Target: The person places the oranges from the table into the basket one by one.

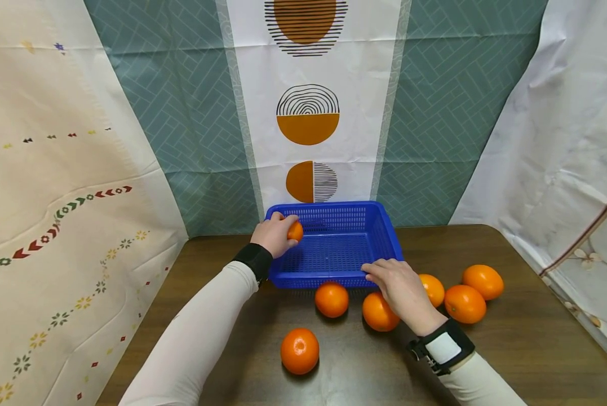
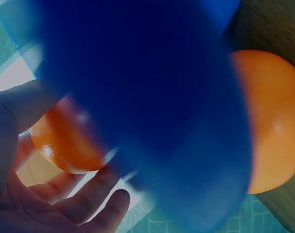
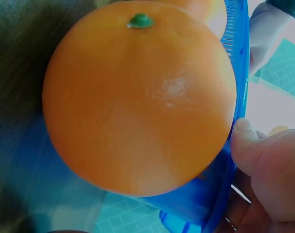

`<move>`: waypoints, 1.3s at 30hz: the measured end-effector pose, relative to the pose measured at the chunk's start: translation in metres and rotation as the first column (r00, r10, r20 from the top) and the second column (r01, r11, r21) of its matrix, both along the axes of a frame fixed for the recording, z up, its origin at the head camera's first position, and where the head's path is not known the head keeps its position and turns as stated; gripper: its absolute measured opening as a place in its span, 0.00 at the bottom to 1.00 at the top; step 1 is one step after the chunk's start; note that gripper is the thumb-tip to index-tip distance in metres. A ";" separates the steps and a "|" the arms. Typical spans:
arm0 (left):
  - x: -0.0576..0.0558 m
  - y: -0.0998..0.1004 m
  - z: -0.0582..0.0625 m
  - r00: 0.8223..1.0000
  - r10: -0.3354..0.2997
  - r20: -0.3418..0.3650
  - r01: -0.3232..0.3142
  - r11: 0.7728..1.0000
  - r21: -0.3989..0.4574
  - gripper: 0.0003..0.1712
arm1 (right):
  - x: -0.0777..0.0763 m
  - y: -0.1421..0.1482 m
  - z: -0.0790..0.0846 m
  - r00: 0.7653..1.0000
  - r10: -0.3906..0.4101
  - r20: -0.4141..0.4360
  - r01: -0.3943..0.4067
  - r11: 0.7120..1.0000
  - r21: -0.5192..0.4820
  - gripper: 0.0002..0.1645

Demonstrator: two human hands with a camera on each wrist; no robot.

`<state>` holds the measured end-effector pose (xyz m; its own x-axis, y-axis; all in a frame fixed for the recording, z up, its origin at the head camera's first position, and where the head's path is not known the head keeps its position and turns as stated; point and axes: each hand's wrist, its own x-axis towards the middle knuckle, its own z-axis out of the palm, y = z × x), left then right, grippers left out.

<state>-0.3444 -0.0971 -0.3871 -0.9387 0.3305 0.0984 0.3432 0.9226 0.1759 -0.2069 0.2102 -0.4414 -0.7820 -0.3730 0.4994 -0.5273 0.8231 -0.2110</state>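
Observation:
My left hand [image 1: 273,235] holds an orange [image 1: 295,231] over the left side of a blue plastic basket [image 1: 328,277]. In the left wrist view, the thumb and fingers curl about that orange [image 2: 69,150], partly hidden by the blurred blue basket wall [image 2: 152,97]. At the basket's front right corner, my right hand [image 1: 398,287] grips the rim. The right wrist view has the thumb [image 3: 244,145] on the rim's outer side and fingers beyond it. A large orange with a green stem nub [image 3: 137,107] fills that view, next to the basket.
In front of the basket lie oranges, one [image 1: 331,299] near its wall and another [image 1: 300,351] closer to me. Beside the right hand sit several more [image 1: 381,311], including a pair [image 1: 465,303] farther right. A patterned cloth [image 1: 313,129] hangs behind the brown table [image 1: 212,254].

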 end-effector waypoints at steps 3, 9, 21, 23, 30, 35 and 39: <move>-0.003 0.002 -0.003 1.000 0.010 0.019 -0.010 1.000 -0.026 0.38 | 0.000 0.000 0.000 1.000 -0.003 0.002 0.003 1.000 -0.004 0.14; -0.005 0.004 -0.002 0.997 0.020 0.077 -0.013 0.997 -0.082 0.38 | -0.001 0.001 -0.001 1.000 -0.005 0.014 0.005 1.000 -0.008 0.15; -0.016 0.014 0.019 0.993 -0.013 0.121 0.026 0.994 -0.105 0.38 | -0.001 0.003 -0.002 0.999 0.015 -0.038 -0.016 1.000 -0.016 0.13; -0.018 0.016 0.018 0.991 -0.021 0.131 0.037 0.992 -0.125 0.38 | -0.001 0.003 -0.002 0.999 0.022 -0.040 -0.022 1.000 -0.013 0.13; -0.030 0.024 0.006 0.988 -0.052 0.147 0.084 0.971 -0.222 0.35 | -0.001 0.005 -0.001 0.999 0.036 -0.015 -0.036 0.999 0.010 0.12; -0.031 0.026 0.000 0.985 -0.052 0.167 0.092 0.967 -0.239 0.34 | -0.002 0.006 -0.001 0.999 0.030 -0.020 -0.030 0.999 0.025 0.12; -0.030 0.029 -0.002 0.983 -0.048 0.177 0.096 0.957 -0.273 0.34 | -0.002 0.004 0.000 1.000 0.021 -0.021 -0.020 0.999 0.032 0.12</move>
